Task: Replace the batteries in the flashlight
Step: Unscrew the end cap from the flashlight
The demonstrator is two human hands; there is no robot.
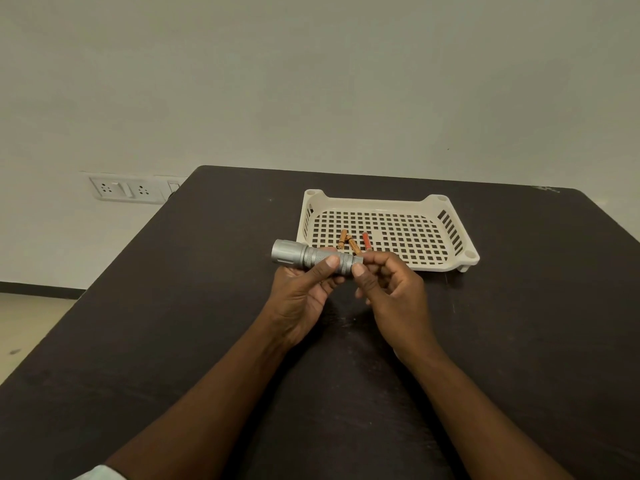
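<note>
Flashlight of grey metal, cylindrical with knurled bands and a wider scalloped head at the left, is held level above the dark worktop, just near of the tray. Left hand has its fingers clamped on the barrel, thumb on top; most of its fingers are hidden behind the body. Right hand pinches the tail end between thumb and fingers; whether the tail cap is seated or loose cannot be made out. Cream plastic tray, perforated with square holes and slotted side walls, sits far of the hands, holding three small batteries, two orange-brown and one red, partly covered by the right fingers. Worktop is matt, scuffed, with open room left, right and near. Wall sockets lie far left.
</note>
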